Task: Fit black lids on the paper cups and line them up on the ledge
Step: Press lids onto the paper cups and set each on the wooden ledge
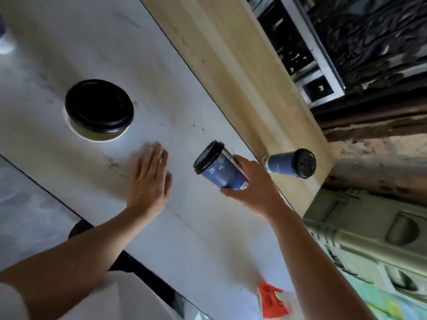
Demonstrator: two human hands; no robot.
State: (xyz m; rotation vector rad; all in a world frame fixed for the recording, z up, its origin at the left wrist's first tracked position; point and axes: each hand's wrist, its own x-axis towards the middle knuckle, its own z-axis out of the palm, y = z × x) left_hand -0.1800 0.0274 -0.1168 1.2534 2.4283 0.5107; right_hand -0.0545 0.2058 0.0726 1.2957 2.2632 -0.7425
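While the right hand (251, 188) curls round the lower body of a lidded blue cup (220, 173), the left hand (147, 181) lies flat and empty on the counter (104, 31). Thin paper likely buckles if squeezed, so that firmer base suits. Just beyond the right hand a second lidded cup (284, 162) stands on the ledge (219, 54); spare lids (99, 105) sit past the left.

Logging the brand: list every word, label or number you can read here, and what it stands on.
Blue paper cup with black lid, held by the right hand: white print and a small square code, too blurred to read.
Blue lidded paper cup on the pale wooden ledge: no readable text.
Red packet at the bottom edge: dark marks, too blurred.
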